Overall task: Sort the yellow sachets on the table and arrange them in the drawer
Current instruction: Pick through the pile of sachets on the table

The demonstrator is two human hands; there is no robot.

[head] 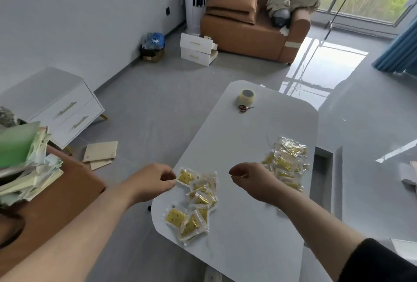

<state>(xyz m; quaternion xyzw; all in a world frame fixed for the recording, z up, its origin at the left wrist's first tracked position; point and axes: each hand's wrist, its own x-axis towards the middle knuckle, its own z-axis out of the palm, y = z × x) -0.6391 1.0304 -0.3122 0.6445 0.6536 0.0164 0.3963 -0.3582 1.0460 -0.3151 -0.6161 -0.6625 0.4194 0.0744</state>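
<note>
The sorting step is in hand, and no sachet is in a drawer yet. The yellow sachets lie on the white table (259,137) in two piles. One pile (198,200) sits by the near left edge. The other pile (286,164) sits by the right edge.

The left hand (153,180) is at the left edge, with its fingers curled right beside one sachet (185,176) at the far end of the near pile. I cannot tell if it pinches that sachet or only touches it. The right hand (250,180) hangs over the table between the two piles. Its fingers are loosely curled and I see nothing in it.

The sachets are flat and almost square, so they have no clear long side. They point every which way and lie on top of each other. The one by the left hand is turned so a corner faces the fingers.

Next, I think, a hand must get a good pinch on one sachet, lift it free of the ones under it, and turn it to match the rest. The white cabinet (56,101) is well apart from the table, and both its drawers look shut, so one may need pulling out first.
</note>
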